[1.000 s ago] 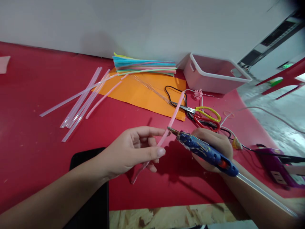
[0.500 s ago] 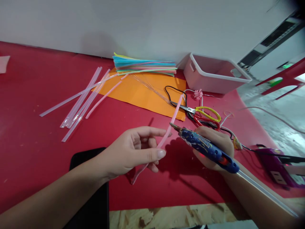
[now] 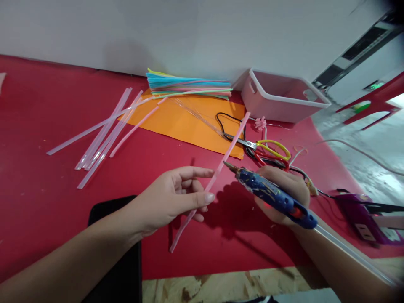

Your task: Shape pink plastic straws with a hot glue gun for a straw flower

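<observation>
My left hand (image 3: 179, 193) is closed on a thin pink strip (image 3: 232, 145), held slanting between thumb and fingers. The strip's upper end reaches over the orange sheet, its lower end hangs below my fingers. In my right hand (image 3: 282, 189) is a blue hot glue gun (image 3: 268, 191), with a clear glue stick (image 3: 350, 252) coming out of its back. Its metal nozzle is at the strip's middle, just above my left fingers; whether they touch I cannot tell.
Clear pinkish glue sticks (image 3: 97, 139) lie left on the red table (image 3: 41, 189). Behind are coloured stems (image 3: 189, 86) on an orange sheet (image 3: 176, 122), and a pink bin (image 3: 280, 101). Scissors (image 3: 273, 151), cords and a purple power strip (image 3: 356, 219) are right. A black object (image 3: 118, 269) lies front left.
The pink strip now extends further both up and down and looks straighter. My left hand has shifted slightly left. The glue gun has barely moved, and the whole view has shifted a little.
</observation>
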The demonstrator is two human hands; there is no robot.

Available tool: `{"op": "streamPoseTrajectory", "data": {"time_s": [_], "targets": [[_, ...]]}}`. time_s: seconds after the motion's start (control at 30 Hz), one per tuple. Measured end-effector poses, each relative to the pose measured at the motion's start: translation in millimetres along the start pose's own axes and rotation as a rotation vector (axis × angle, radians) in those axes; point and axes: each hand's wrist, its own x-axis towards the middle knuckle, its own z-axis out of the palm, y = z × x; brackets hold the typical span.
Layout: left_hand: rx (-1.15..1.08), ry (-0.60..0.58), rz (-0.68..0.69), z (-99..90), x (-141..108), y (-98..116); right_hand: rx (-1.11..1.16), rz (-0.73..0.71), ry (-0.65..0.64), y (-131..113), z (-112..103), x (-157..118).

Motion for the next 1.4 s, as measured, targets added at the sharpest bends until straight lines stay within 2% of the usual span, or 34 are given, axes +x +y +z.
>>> {"op": "streamPoseTrajectory", "data": {"time_s": [0.23,0.47,0.7,1.0,1.4], "targets": [[-0.008,-0.023,0.039,-2.0,-1.3,-2.1,0.065,-0.062,-0.143,8.9,-2.4,-2.4],[-0.030,-0.067,0.054,-3.4,0.1,-2.3,0.038,-0.060,-0.122,6.7,-1.8,-0.8],[-0.041,-0.057,0.062,-1.8,0.5,-1.2,0.019,-0.054,-0.087,2.6,0.1,2.5],[-0.073,-0.052,0.056,1.1,-1.3,0.3,0.025,-0.009,-0.120,3.7,-1.8,1.2],[-0.078,-0.057,0.053,1.2,-1.5,1.3,-0.003,0.025,-0.086,2.6,-1.5,-1.0]]}}
